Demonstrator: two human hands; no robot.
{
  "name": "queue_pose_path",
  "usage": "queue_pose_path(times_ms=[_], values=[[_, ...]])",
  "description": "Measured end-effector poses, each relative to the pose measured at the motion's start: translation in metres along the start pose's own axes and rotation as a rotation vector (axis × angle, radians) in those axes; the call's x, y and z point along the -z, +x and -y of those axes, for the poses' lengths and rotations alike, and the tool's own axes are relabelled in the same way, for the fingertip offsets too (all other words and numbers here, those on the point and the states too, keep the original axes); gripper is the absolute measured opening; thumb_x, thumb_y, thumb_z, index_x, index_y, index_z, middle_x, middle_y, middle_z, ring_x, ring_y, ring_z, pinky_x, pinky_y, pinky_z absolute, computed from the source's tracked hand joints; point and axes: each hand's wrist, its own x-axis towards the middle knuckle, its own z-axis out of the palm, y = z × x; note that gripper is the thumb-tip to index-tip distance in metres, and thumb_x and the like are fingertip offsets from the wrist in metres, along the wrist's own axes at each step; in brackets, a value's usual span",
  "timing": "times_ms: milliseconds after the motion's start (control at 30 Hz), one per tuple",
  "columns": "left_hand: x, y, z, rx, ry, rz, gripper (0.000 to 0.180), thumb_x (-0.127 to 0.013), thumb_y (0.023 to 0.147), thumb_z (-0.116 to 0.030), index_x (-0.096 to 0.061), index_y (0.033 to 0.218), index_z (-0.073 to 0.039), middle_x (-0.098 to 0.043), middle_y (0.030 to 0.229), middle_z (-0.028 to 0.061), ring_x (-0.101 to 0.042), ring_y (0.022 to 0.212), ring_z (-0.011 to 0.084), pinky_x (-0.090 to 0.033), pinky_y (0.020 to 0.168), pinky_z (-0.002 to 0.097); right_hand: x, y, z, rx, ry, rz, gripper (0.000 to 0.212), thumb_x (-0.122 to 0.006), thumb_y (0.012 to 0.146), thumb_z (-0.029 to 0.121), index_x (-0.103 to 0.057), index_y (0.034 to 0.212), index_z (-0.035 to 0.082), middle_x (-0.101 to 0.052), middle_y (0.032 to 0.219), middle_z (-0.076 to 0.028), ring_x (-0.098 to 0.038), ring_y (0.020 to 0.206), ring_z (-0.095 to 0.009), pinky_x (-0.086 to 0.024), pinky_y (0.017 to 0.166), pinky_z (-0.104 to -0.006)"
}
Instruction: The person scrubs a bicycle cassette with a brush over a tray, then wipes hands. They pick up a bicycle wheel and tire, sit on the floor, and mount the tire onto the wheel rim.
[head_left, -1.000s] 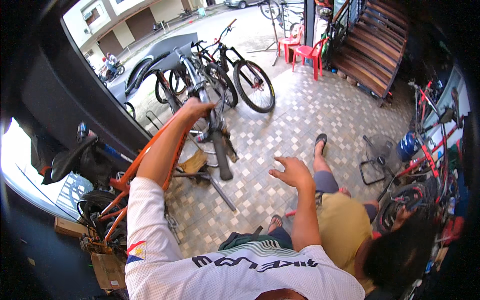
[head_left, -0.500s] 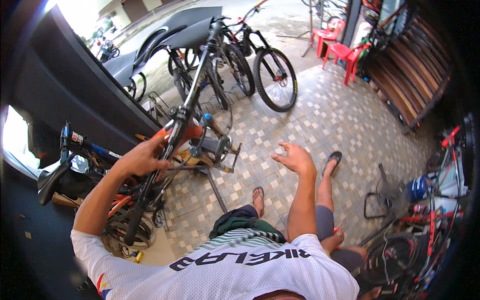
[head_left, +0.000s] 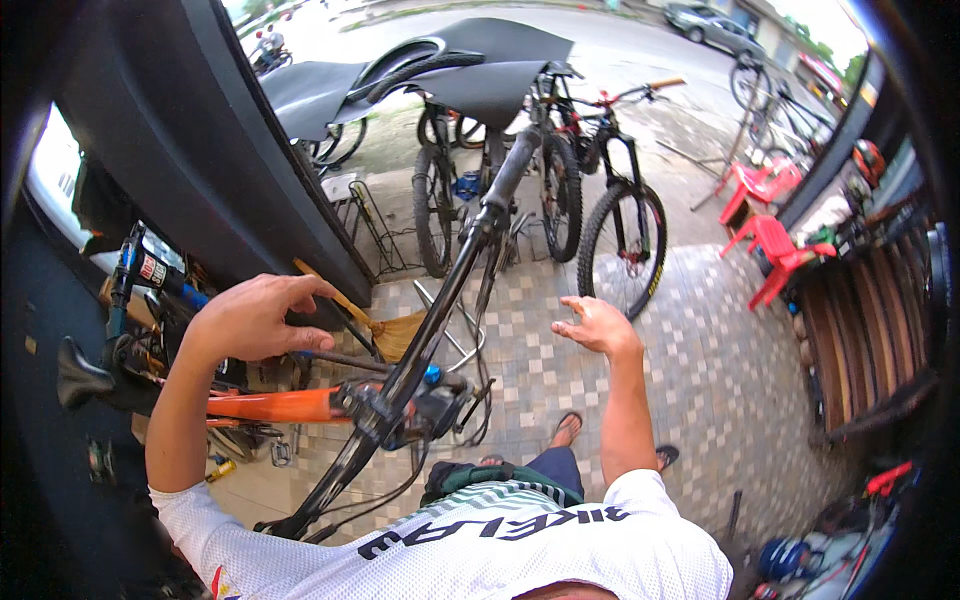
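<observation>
A bicycle with an orange frame (head_left: 275, 405) stands before me. Its black handlebar (head_left: 455, 290) slants from beside my waist up to a grip at the far end. My left hand (head_left: 262, 318) hovers to the left of the bar and over the frame, thumb and fingers apart, with nothing in it. Out to the right of the handlebar, my right hand (head_left: 603, 326) is raised in the air, its fingers loosely bent and apart, also holding nothing. Cables hang around the stem (head_left: 370, 408). Most of the bicycle's lower part is hidden.
More mountain bikes (head_left: 625, 235) are parked ahead at the edge of the tiled floor (head_left: 540, 355). A straw broom (head_left: 400, 335) lies beyond the orange frame. Red plastic chairs (head_left: 770, 250) and a slatted wooden piece (head_left: 870, 330) stand right. Another bike's black saddle (head_left: 80, 375) is left.
My view has tilted up toward the street. My left hand, which was at the handlebar, is now apart from it on the left. My right hand stays raised and empty.
</observation>
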Motion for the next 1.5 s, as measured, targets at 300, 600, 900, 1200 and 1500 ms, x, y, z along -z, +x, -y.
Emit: queue_pose_path(times_ms=[300, 600, 900, 1200, 1500], values=[[0.046, 0.137, -0.027, 0.447, 0.105, -0.143, 0.064, -0.077, 0.084, -0.047, -0.059, 0.134, -0.01, -0.07, 0.113, 0.0168, -0.064, 0.113, 0.0342, -0.049, 0.098, 0.0434, 0.105, 0.172, -0.102, 0.073, -0.206, 0.194, 0.062, -0.073, 0.086, 0.047, -0.061, 0.136, 0.011, -0.068, 0.127, -0.016, -0.061, 0.123, -0.033, -0.048, 0.105, -0.0456], [0.104, 0.207, -0.046, 0.762, 0.046, -0.239, 0.063, -0.08, 0.084, -0.038, -0.058, 0.134, -0.008, -0.069, 0.113, 0.0173, -0.065, 0.111, 0.0333, -0.051, 0.096, 0.0425, 0.166, 0.381, -0.073, 0.45, -0.334, 0.137, 0.057, -0.072, 0.088, 0.045, -0.061, 0.135, 0.016, -0.066, 0.128, -0.012, -0.057, 0.125, -0.031, -0.045, 0.107, -0.0442], [0.102, 0.213, 0.007, 1.1, -0.174, -0.256, 0.065, -0.086, 0.077, -0.032, -0.061, 0.131, -0.005, -0.07, 0.105, 0.0188, -0.068, 0.101, 0.0355, -0.054, 0.088, 0.0424, 0.189, 0.573, 0.053, 0.809, -0.503, 0.239, 0.06, -0.07, 0.09, 0.048, -0.059, 0.14, 0.016, -0.064, 0.132, -0.012, -0.053, 0.13, -0.03, -0.044, 0.109, -0.0443], [0.091, 0.235, 0.016, 1.363, -0.282, -0.207, 0.07, -0.088, 0.072, -0.034, -0.061, 0.13, -0.003, -0.07, 0.103, 0.0203, -0.068, 0.098, 0.0366, -0.054, 0.086, 0.0428, 0.167, 0.866, 0.189, 0.876, -0.552, -0.032, 0.05, -0.067, 0.093, 0.05, -0.065, 0.132, 0.019, -0.063, 0.135, -0.01, -0.051, 0.132, -0.028, -0.043, 0.11, -0.0435], [0.138, 0.34, 0.027, 1.903, -0.945, 0.106, 0.072, -0.075, 0.091, -0.045, -0.049, 0.149, -0.012, -0.057, 0.143, 0.0196, -0.061, 0.125, 0.0285, -0.05, 0.1, 0.0423, 0.139, 1.211, 0.254, 0.604, -0.284, -0.369, 0.037, -0.059, 0.097, 0.037, -0.067, 0.121, 0.01, -0.069, 0.123, -0.014, -0.061, 0.122, -0.033, -0.05, 0.103, -0.0465]])
